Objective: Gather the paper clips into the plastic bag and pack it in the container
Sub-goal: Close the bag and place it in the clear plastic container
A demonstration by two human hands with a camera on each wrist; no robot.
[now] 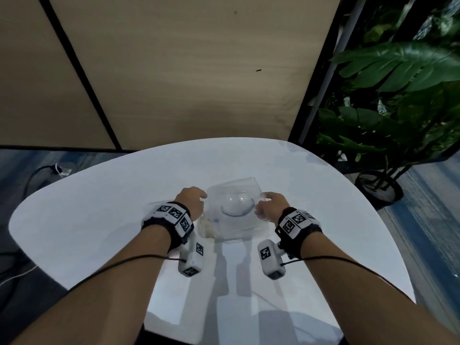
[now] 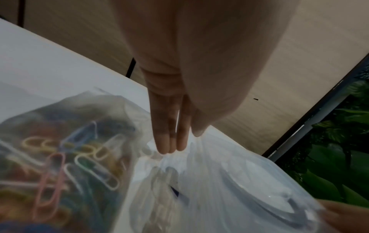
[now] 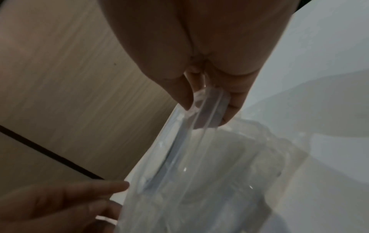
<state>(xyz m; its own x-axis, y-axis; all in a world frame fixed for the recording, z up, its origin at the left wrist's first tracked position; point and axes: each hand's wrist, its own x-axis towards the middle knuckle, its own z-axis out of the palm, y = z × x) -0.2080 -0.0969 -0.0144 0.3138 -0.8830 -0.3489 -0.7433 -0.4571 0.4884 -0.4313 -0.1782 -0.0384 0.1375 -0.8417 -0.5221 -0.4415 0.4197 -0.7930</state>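
A clear plastic container (image 1: 236, 220) sits mid-table between my hands. My right hand (image 1: 263, 202) pinches its right rim between thumb and fingers; the right wrist view shows that grip (image 3: 207, 110) on the clear edge (image 3: 199, 181). My left hand (image 1: 196, 197) is at the container's left side. In the left wrist view its fingers (image 2: 171, 148) are straight and together, tips touching the clear plastic (image 2: 249, 181). A clear plastic bag (image 2: 83, 110) full of coloured paper clips (image 2: 49, 181) lies just left of the container. In the head view my left hand and wrist hide the bag.
The white rounded table (image 1: 99, 220) has bare surface on both sides and in front of me. Something whitish and crumpled (image 1: 206, 227) lies at the container's near left corner. A potted plant (image 1: 378, 188) stands off the table's right edge, and cables (image 1: 44, 170) lie on the floor at the left.
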